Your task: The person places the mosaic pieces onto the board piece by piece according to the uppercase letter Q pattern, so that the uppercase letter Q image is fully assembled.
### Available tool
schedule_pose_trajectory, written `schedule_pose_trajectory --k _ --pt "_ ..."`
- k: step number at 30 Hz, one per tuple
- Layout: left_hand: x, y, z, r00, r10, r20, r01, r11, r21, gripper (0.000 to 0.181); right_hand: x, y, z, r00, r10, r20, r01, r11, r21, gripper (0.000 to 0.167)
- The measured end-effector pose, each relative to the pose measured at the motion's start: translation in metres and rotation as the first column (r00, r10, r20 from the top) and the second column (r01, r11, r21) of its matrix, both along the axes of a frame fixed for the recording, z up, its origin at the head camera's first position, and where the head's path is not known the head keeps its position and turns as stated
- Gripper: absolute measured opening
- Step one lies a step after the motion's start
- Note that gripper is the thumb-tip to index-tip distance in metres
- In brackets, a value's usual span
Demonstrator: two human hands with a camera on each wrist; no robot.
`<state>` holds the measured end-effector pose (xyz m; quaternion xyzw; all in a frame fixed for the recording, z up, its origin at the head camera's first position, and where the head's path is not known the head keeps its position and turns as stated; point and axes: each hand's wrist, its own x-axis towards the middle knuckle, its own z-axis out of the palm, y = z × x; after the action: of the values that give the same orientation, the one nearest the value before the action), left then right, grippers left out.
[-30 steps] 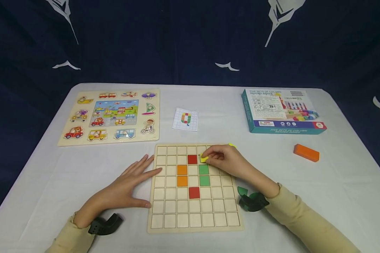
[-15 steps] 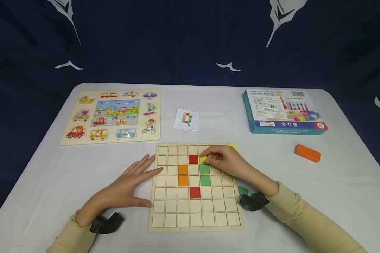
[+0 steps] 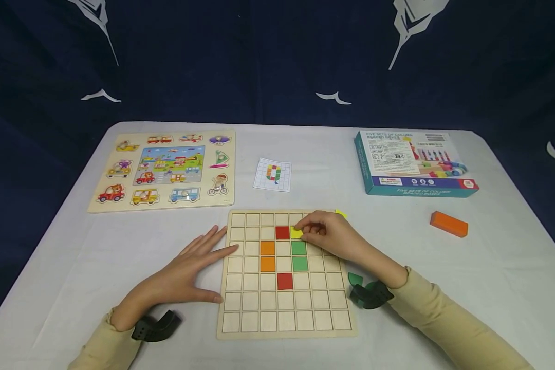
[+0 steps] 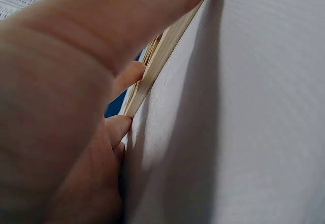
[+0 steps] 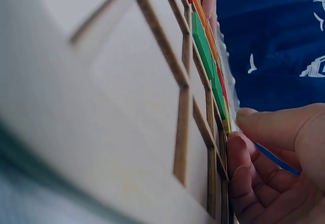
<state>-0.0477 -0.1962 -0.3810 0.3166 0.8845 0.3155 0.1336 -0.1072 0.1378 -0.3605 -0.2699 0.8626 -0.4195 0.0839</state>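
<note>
In the head view a wooden grid board [image 3: 268, 322] lies flat on the white table. Two red tiles [image 3: 284, 281], two orange tiles [image 3: 267, 264] and two green tiles [image 3: 299, 263] sit in its cells. A yellow tile [image 3: 296, 233] lies in the cell right of the upper red one, partly covered by my right hand [image 3: 328, 232]. Bent thumb and index finger hold that tile at its right side; the right wrist view shows these fingertips [image 5: 236, 150] by its edge. My left hand [image 3: 189, 272] rests with fingers spread against the board's left edge, thumb lower down.
Behind the board lies a pattern card [image 3: 272, 174]. A vehicle puzzle board [image 3: 166, 193] is at the back left, a box [image 3: 416, 164] at the back right. An orange block [image 3: 448, 223] lies right. Green pieces [image 3: 355, 279] and a yellow piece [image 3: 340, 213] flank the board.
The yellow tile has gone from tilted to lying level in its cell, with more of it showing. My right fingers have shifted slightly right. My left hand stays on the board's edge.
</note>
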Motion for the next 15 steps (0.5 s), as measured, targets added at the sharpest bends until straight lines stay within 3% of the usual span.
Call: schedule_pose_trajectory --k 8,15 --pt "0.000 0.000 0.000 1.000 -0.003 -0.003 0.003 1.000 -0.002 0.096 0.001 0.000 0.001 1.000 -0.006 -0.010 0.006 1.000 -0.005 0.015" --pt "0.000 0.001 0.000 1.000 -0.004 -0.005 0.004 1.000 0.000 0.096 -0.001 0.012 0.011 0.999 -0.052 -0.006 0.052 0.999 -0.011 0.014"
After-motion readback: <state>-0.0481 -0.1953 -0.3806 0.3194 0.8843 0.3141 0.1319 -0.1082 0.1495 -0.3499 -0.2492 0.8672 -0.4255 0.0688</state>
